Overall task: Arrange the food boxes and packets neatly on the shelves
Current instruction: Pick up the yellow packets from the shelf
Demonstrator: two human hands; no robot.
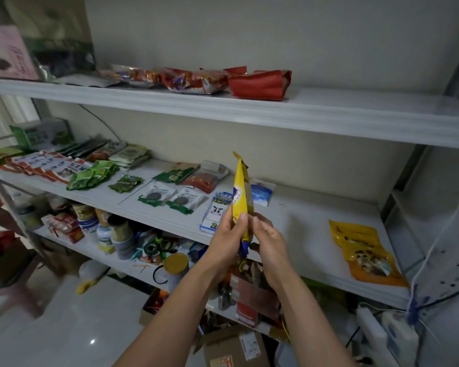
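Note:
Both hands hold a yellow packet [241, 193] upright and edge-on, in front of the middle shelf [302, 215]. My left hand [229, 238] grips its lower left side and my right hand [268, 238] pinches its lower right side. Behind it lie a white-and-blue box [214, 211] and a small blue-white packet [261, 192]. A yellow-orange packet [366, 250] lies flat at the shelf's right end. Green and white packets [170, 198] lie further left. Red packets [259, 84] rest on the top shelf [355, 117].
The lower shelf holds cans, jars [121, 233] and tape rolls. Cardboard boxes [231, 348] stand on the floor below. A power strip and cables [390, 332] sit at the bottom right. A stool [13, 279] stands at the left. The perforated shelf upright [445, 274] is at the right.

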